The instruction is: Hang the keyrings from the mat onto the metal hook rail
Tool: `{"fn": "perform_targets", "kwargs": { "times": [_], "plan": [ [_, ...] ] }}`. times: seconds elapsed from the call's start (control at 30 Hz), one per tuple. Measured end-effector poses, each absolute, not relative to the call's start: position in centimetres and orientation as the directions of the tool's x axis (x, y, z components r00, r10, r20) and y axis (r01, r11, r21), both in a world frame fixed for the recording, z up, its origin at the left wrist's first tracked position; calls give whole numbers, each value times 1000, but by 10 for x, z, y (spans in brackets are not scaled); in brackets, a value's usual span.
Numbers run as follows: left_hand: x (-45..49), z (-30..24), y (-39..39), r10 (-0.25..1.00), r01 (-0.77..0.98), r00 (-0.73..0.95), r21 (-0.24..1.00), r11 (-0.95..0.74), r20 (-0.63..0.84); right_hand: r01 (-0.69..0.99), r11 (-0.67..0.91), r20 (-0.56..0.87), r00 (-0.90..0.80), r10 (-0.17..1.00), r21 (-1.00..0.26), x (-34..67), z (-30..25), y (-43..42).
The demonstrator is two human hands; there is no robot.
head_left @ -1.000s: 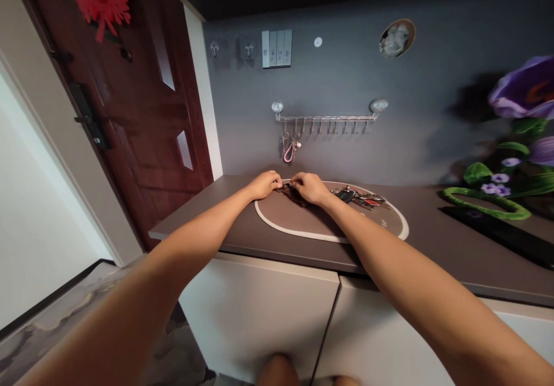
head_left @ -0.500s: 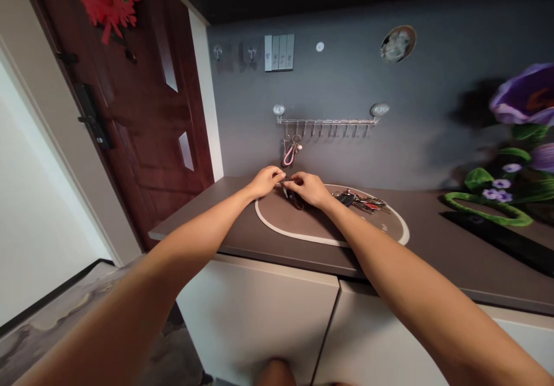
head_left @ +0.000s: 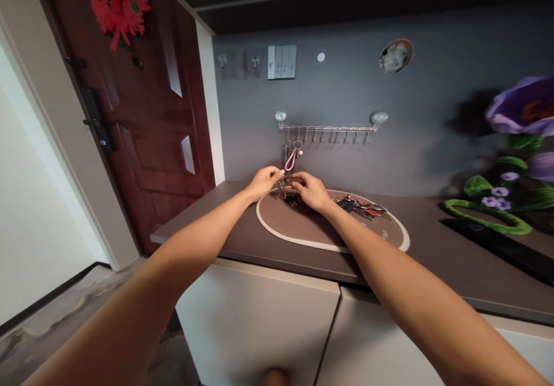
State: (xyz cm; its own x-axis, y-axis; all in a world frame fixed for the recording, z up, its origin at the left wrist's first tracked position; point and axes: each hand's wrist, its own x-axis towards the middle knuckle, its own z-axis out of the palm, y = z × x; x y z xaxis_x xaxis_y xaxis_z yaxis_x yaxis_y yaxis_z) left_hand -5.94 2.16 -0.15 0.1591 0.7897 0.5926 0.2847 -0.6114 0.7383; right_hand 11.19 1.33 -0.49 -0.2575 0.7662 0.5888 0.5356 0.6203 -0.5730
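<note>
My left hand and my right hand meet over the far left end of an oval brown mat on the countertop. Both pinch a dark bunch of keys, lifted a little above the mat, fingers closed on its ring. Directly behind the hands a pink key strap hangs from the left end of a metal hook rail on the grey wall. Another pile of keys lies on the mat to the right of my right hand.
The brown countertop sits on white cabinets. A dark red door stands at the left. Artificial purple flowers and a green ring occupy the right end. Light switches are above the rail.
Both hands have risen slightly off the mat with the dark keys, toward the hook rail. The view has tilted up a little.
</note>
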Motion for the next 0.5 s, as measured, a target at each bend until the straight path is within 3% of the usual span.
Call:
{"fn": "perform_targets", "kwargs": {
  "times": [0.27, 0.37, 0.5],
  "plan": [
    [-55, 0, 20, 880, -166, 158, 891, -423, 447, 121, 484, 433, -298, 851, -867, 105, -4, 9],
    [-54, 0, 18, 900, -243, 187, 906, -347, 394, 107, 436, 382, -328, 864, -894, 105, -3, 5],
    [-53, 1, 16, 911, -284, 189, 908, -307, 367, 109, 499, 437, -348, 830, -860, 105, -5, 6]
  ]
}}
